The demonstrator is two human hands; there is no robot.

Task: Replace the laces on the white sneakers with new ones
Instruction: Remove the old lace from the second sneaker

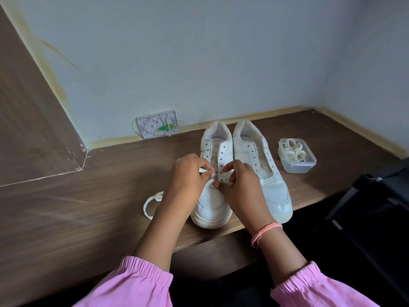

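Two white sneakers stand side by side on the wooden desk, toes toward me: the left sneaker [212,202] and the right sneaker [265,173], both with bare eyelets. My left hand [188,176] pinches a flat white lace [152,201] at the lowest eyelets of the left sneaker. The lace's loose part curls on the desk to the left. Over the same eyelet rows, the fingers of my right hand [241,180] pinch at the lace end; the exact hold is hidden by my fingers.
A clear plastic box [297,161] with coiled white laces sits right of the sneakers. A white wall socket plate [157,124] leans at the back wall. A black chair [376,196] stands at the right, past the desk edge [221,231].
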